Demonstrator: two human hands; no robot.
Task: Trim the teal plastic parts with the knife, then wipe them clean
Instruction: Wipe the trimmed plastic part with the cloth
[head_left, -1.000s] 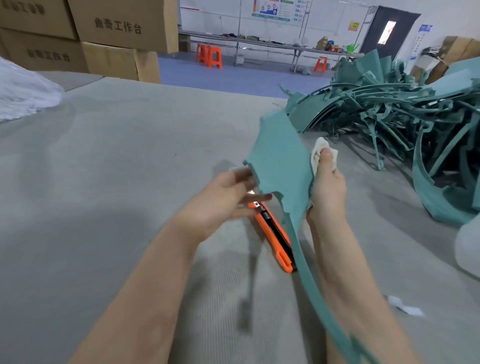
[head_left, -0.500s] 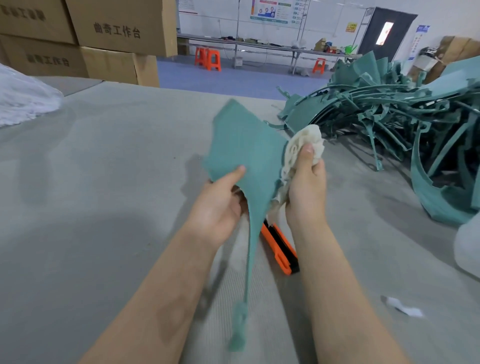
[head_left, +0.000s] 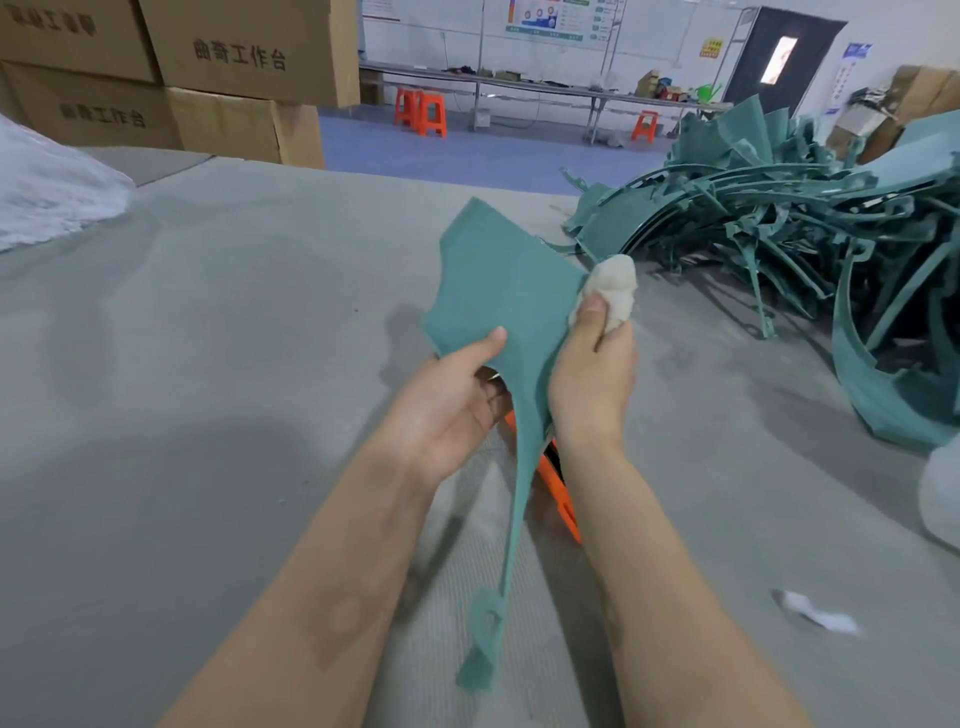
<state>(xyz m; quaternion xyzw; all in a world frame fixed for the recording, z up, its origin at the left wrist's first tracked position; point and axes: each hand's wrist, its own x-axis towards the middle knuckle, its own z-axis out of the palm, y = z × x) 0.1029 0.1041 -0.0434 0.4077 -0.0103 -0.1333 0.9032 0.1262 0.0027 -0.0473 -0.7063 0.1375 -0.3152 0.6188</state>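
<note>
I hold a teal plastic part (head_left: 498, 291) upright above the grey table: a broad flat panel with a long thin tail hanging toward me. My left hand (head_left: 447, 405) grips its lower left edge, thumb on the front face. My right hand (head_left: 592, 374) holds a bunched white cloth (head_left: 615, 288) against the part's right edge. An orange utility knife (head_left: 558, 493) lies on the table under my wrists, mostly hidden.
A tangled heap of teal plastic parts (head_left: 789, 228) fills the table's right side. A white bag (head_left: 47, 192) sits at the far left, cardboard boxes (head_left: 244, 57) behind it. A white scrap (head_left: 815, 616) lies near my right forearm on the grey table (head_left: 208, 364).
The part has turned from edge-on to face me with its broad side. The cloth has slid along the right edge, and my left hand now grips the panel's lower left edge.
</note>
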